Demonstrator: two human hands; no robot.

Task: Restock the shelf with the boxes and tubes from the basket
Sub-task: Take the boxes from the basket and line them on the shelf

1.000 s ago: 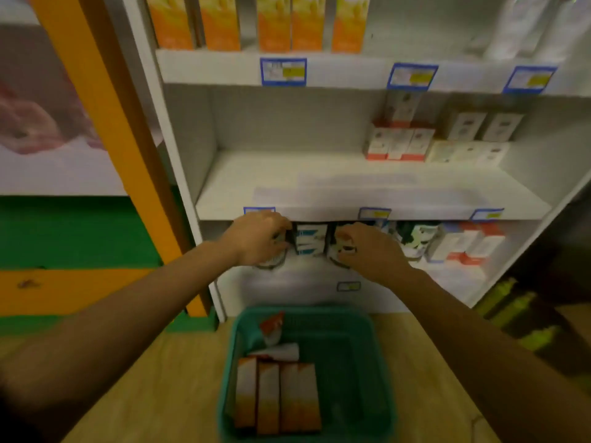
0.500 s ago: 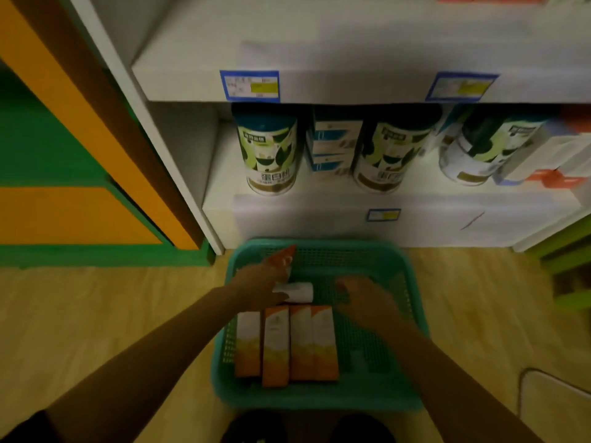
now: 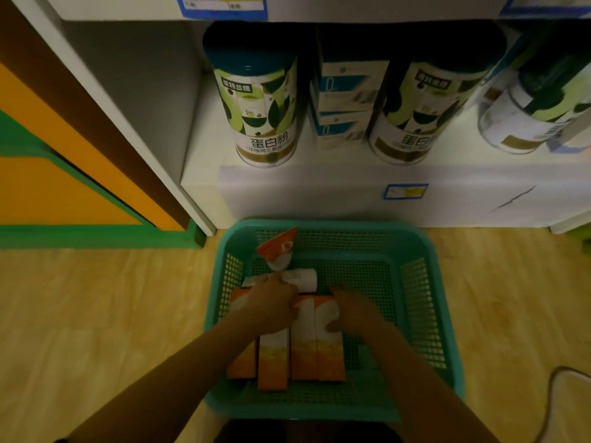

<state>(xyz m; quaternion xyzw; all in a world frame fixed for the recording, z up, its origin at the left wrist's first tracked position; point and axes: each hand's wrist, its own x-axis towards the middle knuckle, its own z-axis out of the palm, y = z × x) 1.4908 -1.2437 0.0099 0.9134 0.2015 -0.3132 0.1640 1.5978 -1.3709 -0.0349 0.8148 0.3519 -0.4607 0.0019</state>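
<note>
Pale wood-grain flooring runs up to a white laminate shelf unit, whose lowest shelf carries tall round tins with green leaf labels and a stack of small white-and-blue cartons. On the floor, just in front of the shelf, sits a teal plastic basket with perforated mesh walls. Four slim orange-and-white cardboard boxes lie side by side, flat on its bottom, with two soft white tubes with orange ends beyond them near the far wall, one propped up and one lying flat. The left hand rests on the boxes' upper ends, fingers curled down over them; whether they grip one I cannot tell. The right hand touches the rightmost box's edge, fingers loosely bent, holding nothing that shows.
</note>
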